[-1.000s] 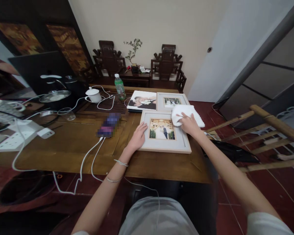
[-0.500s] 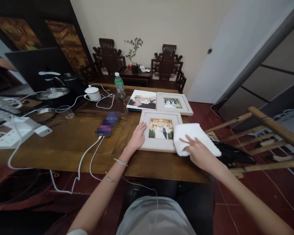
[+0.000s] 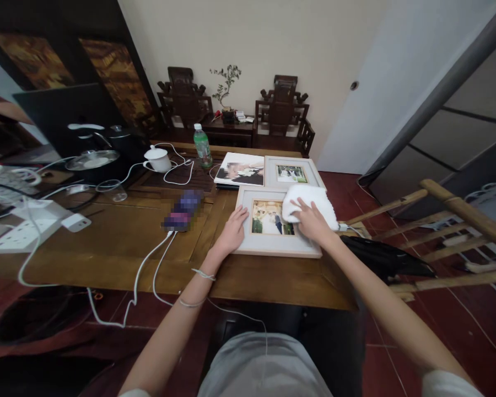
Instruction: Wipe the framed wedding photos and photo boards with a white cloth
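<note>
A pale picture frame (image 3: 248,243) with a wedding photo lies flat on the wooden table in front of me. Along its left border rests my left hand (image 3: 233,230), fingers stretched out flat on the rim. My right hand (image 3: 313,220) presses a folded white cloth (image 3: 314,199) onto the frame's upper right part, its fingers bent over the cloth. The cloth hides that corner and a little of the photo's right side. Just behind lies a second pale frame (image 3: 312,172), and to its left a white-edged photo panel (image 3: 238,166) on top of something dark.
A phone (image 3: 184,210) with white cables lies left of the frame. Farther left stand a green bottle (image 3: 202,146), a lidded white cup (image 3: 157,160), a clear plastic cup (image 3: 114,190), a pot (image 3: 95,162) and a power strip (image 3: 28,226). A bamboo rack (image 3: 463,209) stands at the right.
My right hand has moved the white cloth left and away from me, from the frame's lower right edge onto its upper right part. My left hand has stayed on the left border.
</note>
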Tool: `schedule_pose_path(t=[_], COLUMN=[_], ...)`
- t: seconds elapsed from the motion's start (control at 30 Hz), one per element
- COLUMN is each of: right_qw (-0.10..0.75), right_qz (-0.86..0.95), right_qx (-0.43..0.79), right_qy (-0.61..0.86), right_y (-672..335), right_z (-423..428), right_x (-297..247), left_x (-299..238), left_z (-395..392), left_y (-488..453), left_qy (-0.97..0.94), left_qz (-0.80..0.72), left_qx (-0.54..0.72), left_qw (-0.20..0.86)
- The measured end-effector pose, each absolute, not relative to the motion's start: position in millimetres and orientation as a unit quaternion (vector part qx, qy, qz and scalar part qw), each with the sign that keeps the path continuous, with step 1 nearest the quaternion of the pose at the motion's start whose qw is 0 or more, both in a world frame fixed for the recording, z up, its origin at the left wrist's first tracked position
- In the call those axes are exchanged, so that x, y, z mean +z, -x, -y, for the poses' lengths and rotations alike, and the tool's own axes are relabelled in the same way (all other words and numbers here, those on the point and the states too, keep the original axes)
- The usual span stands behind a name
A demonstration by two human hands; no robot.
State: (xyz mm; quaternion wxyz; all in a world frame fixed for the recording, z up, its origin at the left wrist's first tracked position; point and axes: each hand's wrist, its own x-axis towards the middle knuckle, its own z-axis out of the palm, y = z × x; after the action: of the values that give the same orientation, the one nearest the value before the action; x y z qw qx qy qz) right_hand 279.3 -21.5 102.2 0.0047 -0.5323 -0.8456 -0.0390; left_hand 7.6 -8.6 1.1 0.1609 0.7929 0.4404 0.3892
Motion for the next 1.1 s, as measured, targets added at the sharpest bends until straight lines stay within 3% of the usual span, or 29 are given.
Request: schedule_pose_path(t=[0.23, 0.43, 0.53, 0.77, 0.93, 1.1], right_qw=[0.105, -0.026, -0.050, -0.128, -0.116, -0.051], right_qz=[0.834, 0.846, 0.852, 0.888, 0.898, 0.884], right_qx=[-0.155, -0.120, -0.104, 0.039, 0.105, 0.084], right_qy=[0.519, 0.519, 0.511, 0.440, 0.410, 0.456], right_y=[-257.3, -240.9, -239.9, -242.0, -236.9, -243.8], right_z=[-30.3, -21.1, 3.7, 80.2, 112.0, 82.7], right_x=[109.8, 84.2, 83.0, 132.9, 153.0, 117.4], left_x=[2.6, 1.8, 0.8, 0.6, 2.5, 3.5], left_z=[8.6, 8.4, 8.0, 8.2, 9.7, 9.4], left_y=[-6.3, -7.8, -8.5, -10.8, -10.5, -8.6], left_qy=[-0.794, -0.790, -0.787, -0.782, -0.787, -0.793], left_qz=[-0.443, -0.449, -0.446, -0.448, -0.453, -0.445], left_qx=[0.386, 0.389, 0.397, 0.403, 0.388, 0.384], left_qw=[0.155, 0.154, 0.155, 0.163, 0.158, 0.159])
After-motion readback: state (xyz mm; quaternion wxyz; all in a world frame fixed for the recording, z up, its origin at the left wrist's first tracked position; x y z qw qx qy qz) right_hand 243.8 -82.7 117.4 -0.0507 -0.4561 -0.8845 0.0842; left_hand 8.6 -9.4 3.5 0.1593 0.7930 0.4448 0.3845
